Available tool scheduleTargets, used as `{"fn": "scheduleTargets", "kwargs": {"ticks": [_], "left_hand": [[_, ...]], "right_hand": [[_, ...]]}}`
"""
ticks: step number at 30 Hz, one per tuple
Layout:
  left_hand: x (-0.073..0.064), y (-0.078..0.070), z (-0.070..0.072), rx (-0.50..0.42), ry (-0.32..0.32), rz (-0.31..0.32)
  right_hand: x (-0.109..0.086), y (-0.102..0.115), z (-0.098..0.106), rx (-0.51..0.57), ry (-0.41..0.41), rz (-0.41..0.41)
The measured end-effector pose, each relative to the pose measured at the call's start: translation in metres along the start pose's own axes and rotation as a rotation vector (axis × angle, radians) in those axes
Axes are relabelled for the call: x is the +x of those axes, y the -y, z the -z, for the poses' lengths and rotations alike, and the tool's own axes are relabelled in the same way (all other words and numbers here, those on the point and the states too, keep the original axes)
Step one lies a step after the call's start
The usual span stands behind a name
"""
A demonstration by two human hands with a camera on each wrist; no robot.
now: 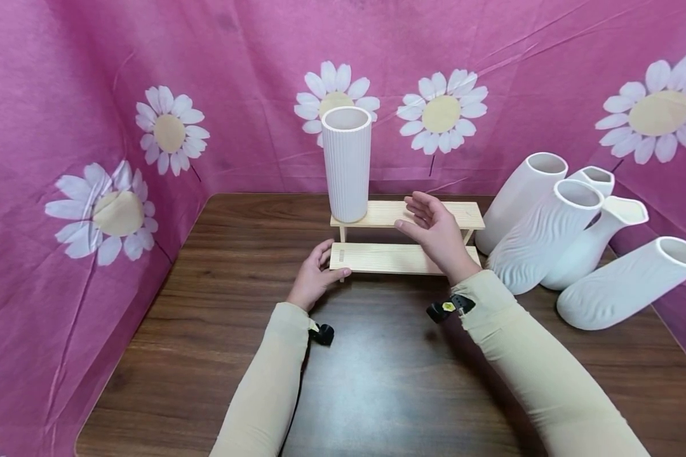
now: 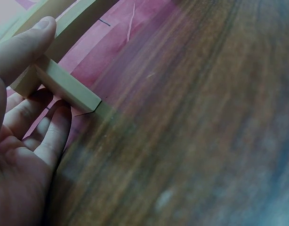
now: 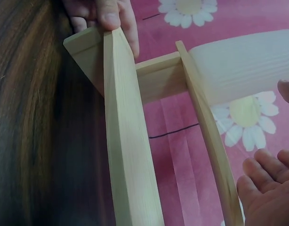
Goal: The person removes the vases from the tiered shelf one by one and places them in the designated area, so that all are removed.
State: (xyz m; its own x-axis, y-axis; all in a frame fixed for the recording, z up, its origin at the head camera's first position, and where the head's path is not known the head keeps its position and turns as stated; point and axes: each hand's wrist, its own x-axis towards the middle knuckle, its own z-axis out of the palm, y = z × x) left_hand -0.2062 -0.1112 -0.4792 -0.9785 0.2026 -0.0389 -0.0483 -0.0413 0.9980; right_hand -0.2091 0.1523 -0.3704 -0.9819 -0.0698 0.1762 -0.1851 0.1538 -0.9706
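A two-tier wooden display stand (image 1: 383, 258) is on the table, with a tall white ribbed vase (image 1: 347, 171) upright on the left end of its upper shelf. My left hand (image 1: 311, 278) grips the left end of the lower shelf. In the left wrist view its thumb (image 2: 29, 47) lies along the board while its fingers are bent near the stand's leg (image 2: 71, 89). Over the right half of the stand is my right hand (image 1: 434, 231), its fingers apart from the thumb and nothing held. The right wrist view shows that hand's fingers (image 3: 264, 172) beside the upper shelf (image 3: 208, 127).
Several white vases stand crowded at the table's right side, among them a wavy-textured one (image 1: 549, 235) and one with a flared rim (image 1: 594, 238). A leaning vase (image 1: 623, 289) is nearest the right edge. Pink flowered cloth (image 1: 251, 146) hangs behind the brown table (image 1: 217, 355).
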Motion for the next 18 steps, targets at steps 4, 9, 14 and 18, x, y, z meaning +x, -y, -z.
{"fn": "scheduleTargets", "kwargs": {"ticks": [4, 9, 14, 18], "left_hand": [[0.000, 0.000, 0.000, -0.007, 0.005, 0.000], [-0.001, -0.002, 0.000, -0.013, 0.005, 0.001], [-0.001, -0.002, 0.000, -0.013, 0.003, -0.001], [-0.001, -0.002, 0.000, -0.011, 0.001, -0.001]], "right_hand": [[0.006, -0.001, -0.008, -0.015, 0.029, 0.009], [0.015, -0.002, -0.018, -0.030, 0.050, 0.027], [0.022, 0.000, -0.027, -0.050, 0.056, 0.029], [0.027, 0.001, -0.035, -0.052, 0.071, 0.020]]}}
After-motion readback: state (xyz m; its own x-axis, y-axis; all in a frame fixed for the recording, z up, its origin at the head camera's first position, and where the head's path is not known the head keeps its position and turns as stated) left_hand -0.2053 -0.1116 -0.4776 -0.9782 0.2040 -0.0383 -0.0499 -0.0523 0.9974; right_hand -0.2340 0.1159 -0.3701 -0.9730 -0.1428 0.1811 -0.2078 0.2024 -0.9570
